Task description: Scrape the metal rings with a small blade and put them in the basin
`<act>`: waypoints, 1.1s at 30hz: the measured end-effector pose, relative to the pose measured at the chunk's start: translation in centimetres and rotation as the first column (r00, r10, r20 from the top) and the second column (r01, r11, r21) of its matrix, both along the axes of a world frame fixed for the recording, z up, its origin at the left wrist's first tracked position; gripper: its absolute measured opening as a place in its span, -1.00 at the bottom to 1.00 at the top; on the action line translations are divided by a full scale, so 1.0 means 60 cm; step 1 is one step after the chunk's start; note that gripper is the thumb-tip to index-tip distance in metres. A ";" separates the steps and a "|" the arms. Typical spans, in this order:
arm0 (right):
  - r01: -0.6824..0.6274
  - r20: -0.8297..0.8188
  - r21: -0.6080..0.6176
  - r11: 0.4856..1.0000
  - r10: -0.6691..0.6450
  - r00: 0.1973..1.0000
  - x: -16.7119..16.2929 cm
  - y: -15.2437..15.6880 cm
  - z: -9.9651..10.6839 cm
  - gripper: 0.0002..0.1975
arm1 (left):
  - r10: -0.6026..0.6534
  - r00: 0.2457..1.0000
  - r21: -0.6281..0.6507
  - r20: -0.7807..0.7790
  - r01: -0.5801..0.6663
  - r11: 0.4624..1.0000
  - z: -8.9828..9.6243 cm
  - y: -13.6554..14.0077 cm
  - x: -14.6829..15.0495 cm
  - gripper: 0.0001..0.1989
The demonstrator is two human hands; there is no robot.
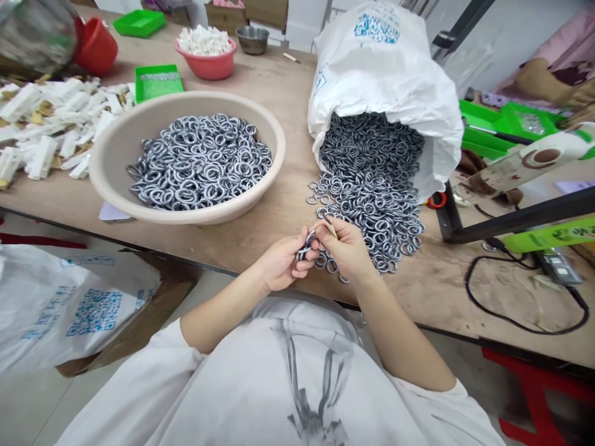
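Observation:
My left hand [281,261] is closed around several grey rings [305,246] at the table's front edge. Touching it from the right, my right hand [349,249] pinches a thin tan tool with a dark tip [330,228]; its exact kind is too small to make out. Just beyond my right hand, a heap of loose grey rings [383,214] spills from the mouth of a white sack [372,71] lying on its side. To the left, more grey rings [199,161] fill part of a wide beige basin [105,201].
White plastic pieces [41,133] are piled at far left. Behind the basin stand a green tray [158,93] and a pink bowl [211,69] of white pieces. A black metal bar [520,217] and a looped cable [506,325] occupy the right. Another person's arm [542,80] shows at upper right.

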State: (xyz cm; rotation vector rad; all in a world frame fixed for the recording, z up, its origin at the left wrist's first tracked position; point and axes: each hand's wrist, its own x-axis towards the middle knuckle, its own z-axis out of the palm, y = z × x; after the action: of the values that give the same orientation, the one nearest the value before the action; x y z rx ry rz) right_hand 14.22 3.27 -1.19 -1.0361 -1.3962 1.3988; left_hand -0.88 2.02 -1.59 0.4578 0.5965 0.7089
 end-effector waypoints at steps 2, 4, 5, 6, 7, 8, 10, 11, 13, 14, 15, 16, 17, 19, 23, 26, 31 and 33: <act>0.093 0.098 0.118 0.989 -0.104 0.990 -0.003 -0.007 -0.003 -0.69 | 0.089 0.996 0.033 -0.017 -0.088 0.996 -0.001 -0.006 0.003 -0.53; 0.165 0.171 0.214 0.963 -0.203 0.964 -0.005 -0.012 -0.004 -0.72 | 0.155 0.986 0.080 -0.052 -0.151 0.985 -0.001 -0.012 0.006 -0.51; 0.185 0.181 0.223 0.957 -0.228 0.957 -0.005 -0.014 -0.003 -0.72 | 0.163 0.984 0.103 -0.069 -0.156 0.982 0.001 -0.014 0.008 -0.50; 0.202 0.179 0.214 0.956 -0.241 0.954 -0.005 -0.016 -0.003 -0.70 | 0.157 0.984 0.121 -0.079 -0.147 0.982 0.002 -0.017 0.010 -0.49; 0.217 0.174 0.204 0.955 -0.253 0.952 -0.004 -0.017 -0.002 -0.68 | 0.146 0.986 0.133 -0.083 -0.134 0.982 0.004 -0.018 0.011 -0.49; 0.229 0.178 0.210 0.951 -0.267 0.947 -0.002 -0.018 0.000 -0.67 | 0.140 0.987 0.139 -0.081 -0.128 0.982 0.007 -0.019 0.013 -0.49; 0.212 0.248 0.294 0.932 -0.289 0.925 0.004 -0.024 0.004 -0.64 | 0.158 0.985 0.130 -0.070 -0.148 0.980 0.009 -0.020 0.016 -0.49; 0.173 0.312 0.361 0.916 -0.293 0.904 0.006 -0.028 0.006 -0.63 | 0.180 0.982 0.123 -0.064 -0.171 0.978 0.010 -0.020 0.017 -0.50; 0.049 0.449 0.473 0.880 -0.289 0.846 0.010 -0.038 0.010 -0.58 | 0.231 0.971 0.115 -0.062 -0.223 0.968 0.009 -0.019 0.018 -0.50; -0.007 0.504 0.509 0.861 -0.291 0.813 0.010 -0.043 0.011 -0.57 | 0.252 0.966 0.115 -0.063 -0.243 0.963 0.008 -0.018 0.019 -0.50; -0.048 0.543 0.536 0.843 -0.301 0.784 0.010 -0.047 0.012 -0.56 | 0.266 0.962 0.116 -0.064 -0.258 0.959 0.007 -0.018 0.020 -0.51; -0.075 0.569 0.557 0.827 -0.314 0.760 0.010 -0.049 0.012 -0.55 | 0.275 0.959 0.117 -0.064 -0.267 0.957 0.006 -0.018 0.020 -0.51; -0.092 0.584 0.572 0.815 -0.325 0.744 0.009 -0.051 0.012 -0.55 | 0.280 0.958 0.117 -0.062 -0.272 0.955 0.005 -0.018 0.021 -0.51; -0.111 0.595 0.593 0.798 -0.341 0.728 0.007 -0.052 0.011 -0.55 | 0.281 0.958 0.116 -0.059 -0.273 0.955 0.005 -0.018 0.021 -0.51; -0.115 0.606 0.603 0.789 -0.360 0.709 0.004 -0.053 0.010 -0.52 | 0.271 0.961 0.110 -0.061 -0.263 0.958 0.006 -0.018 0.020 -0.53; -0.116 0.612 0.584 0.804 -0.341 0.714 0.001 -0.057 0.011 -0.49 | 0.255 0.965 0.109 -0.060 -0.248 0.963 0.005 -0.017 0.018 -0.54; 0.036 0.693 0.456 0.889 -0.381 0.612 0.027 -0.031 0.009 -0.48 | 0.157 0.986 0.170 -0.048 -0.147 0.974 0.007 -0.029 0.011 -0.52; 0.170 0.781 0.387 0.906 -0.420 0.462 0.041 -0.006 0.006 -0.50 | 0.085 0.995 0.184 -0.042 -0.076 0.980 0.006 -0.033 0.007 -0.52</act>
State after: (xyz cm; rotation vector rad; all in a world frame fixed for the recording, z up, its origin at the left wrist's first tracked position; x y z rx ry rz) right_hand 16.69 2.90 -0.81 -1.8238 -1.8778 0.3370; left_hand -0.48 0.04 -1.21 0.6250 0.6016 0.8356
